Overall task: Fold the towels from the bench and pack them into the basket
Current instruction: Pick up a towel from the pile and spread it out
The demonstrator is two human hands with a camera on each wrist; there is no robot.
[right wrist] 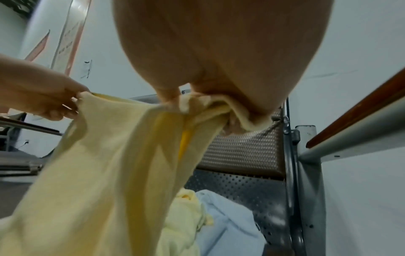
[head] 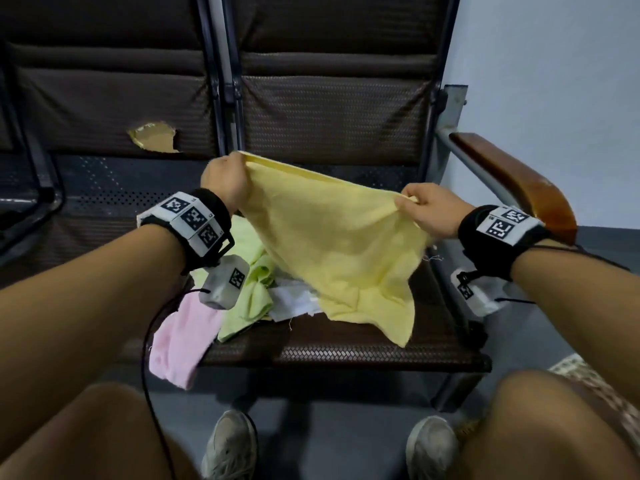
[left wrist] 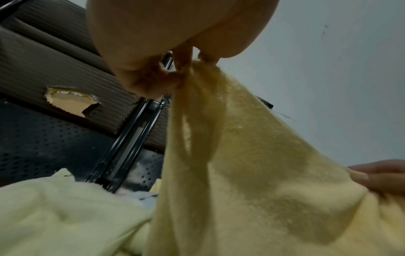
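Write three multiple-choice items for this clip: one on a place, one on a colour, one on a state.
1. Where does the pink towel lie?
A. Hanging over the seat's front edge
B. On the armrest
C. On the floor

2. What colour is the towel held up?
A. Blue
B. Yellow
C. Red

3. How is the held towel?
A. Folded square
B. Rolled up
C. Spread between both hands, unfolded

Answers:
1 A: it droops off the bench edge, left of the green towel.
2 B: the yellow towel hangs in front of the seat back.
3 C: the left hand and right hand each have a grip on a top corner, and the cloth hangs loose below.
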